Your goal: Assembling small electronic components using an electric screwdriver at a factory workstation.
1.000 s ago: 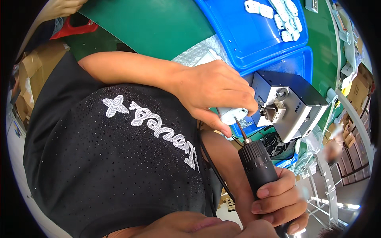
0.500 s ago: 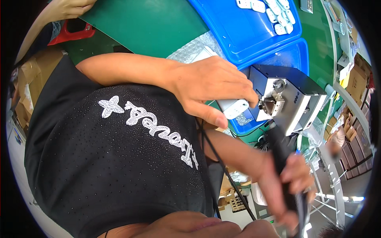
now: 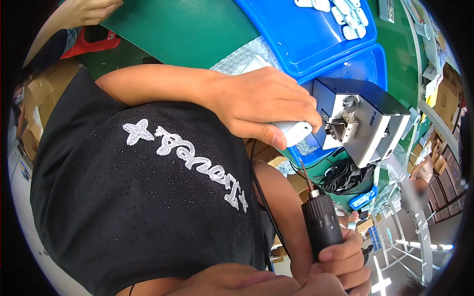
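Observation:
My left hand [image 3: 266,101] is closed on a white plastic housing [image 3: 298,132] with a rounded end and a small dark hole. Another white piece [image 3: 256,64] shows beyond the wrist; I cannot tell if it belongs to the same housing. In my right hand [image 3: 345,259] is a black electric screwdriver [image 3: 321,219], its thin bit pointing up toward the housing, with a gap between them. Whether the tip carries a screw is too small to tell. Just beyond my left fingers stands a black and silver screw feeder [image 3: 363,121]. Tiny loose screws [image 3: 305,147] lie beside it.
A blue bin [image 3: 306,59] holds several white housings [image 3: 353,19]; a second blue bin [image 3: 377,64] adjoins it. Bubble wrap [image 3: 239,53] lies on the green table [image 3: 177,34]. Black cables [image 3: 345,178] bunch below the feeder. Another person's hand [image 3: 91,12] is at upper left near a red stool [image 3: 94,45].
My right hand has moved left and down with the screwdriver, whose bit now points up toward the housing. The left hand stays nearly in place, still gripping the housing.

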`<state>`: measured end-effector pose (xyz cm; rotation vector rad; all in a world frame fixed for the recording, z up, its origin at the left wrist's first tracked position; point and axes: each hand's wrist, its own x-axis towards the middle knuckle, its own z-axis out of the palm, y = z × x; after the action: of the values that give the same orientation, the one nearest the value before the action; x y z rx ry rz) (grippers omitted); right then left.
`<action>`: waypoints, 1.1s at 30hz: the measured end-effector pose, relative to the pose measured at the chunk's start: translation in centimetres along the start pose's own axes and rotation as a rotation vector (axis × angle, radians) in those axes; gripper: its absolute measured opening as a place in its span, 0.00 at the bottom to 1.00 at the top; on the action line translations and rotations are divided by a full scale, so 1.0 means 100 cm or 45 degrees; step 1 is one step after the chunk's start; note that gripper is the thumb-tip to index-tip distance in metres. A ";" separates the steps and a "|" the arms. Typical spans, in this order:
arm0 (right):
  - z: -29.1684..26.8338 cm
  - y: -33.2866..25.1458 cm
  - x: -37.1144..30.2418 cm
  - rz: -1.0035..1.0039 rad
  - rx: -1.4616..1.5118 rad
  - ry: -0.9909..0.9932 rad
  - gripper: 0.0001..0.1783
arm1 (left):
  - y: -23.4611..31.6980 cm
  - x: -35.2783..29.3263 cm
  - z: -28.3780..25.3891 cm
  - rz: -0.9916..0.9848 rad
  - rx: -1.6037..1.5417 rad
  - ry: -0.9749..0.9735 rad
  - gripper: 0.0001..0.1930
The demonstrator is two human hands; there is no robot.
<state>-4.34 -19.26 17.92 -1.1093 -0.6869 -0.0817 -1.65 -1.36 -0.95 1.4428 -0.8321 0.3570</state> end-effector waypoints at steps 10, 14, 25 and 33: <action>-0.002 0.012 0.008 0.269 -0.054 -0.107 0.14 | -0.001 0.002 0.003 0.050 -0.001 0.058 0.29; 0.010 0.008 0.006 0.309 -0.113 -0.107 0.13 | 0.001 0.000 0.007 0.039 0.026 0.065 0.28; -0.007 0.043 -0.009 -0.192 0.016 -0.060 0.34 | 0.004 0.000 0.005 0.051 0.012 0.070 0.28; 0.015 0.033 -0.001 -0.097 -0.199 -0.153 0.32 | 0.015 0.002 -0.011 -0.002 0.147 -0.076 0.28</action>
<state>-3.84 -16.47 15.71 -1.2454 -0.8415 -0.1370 -2.27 -0.14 0.37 1.5677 -0.8696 0.3671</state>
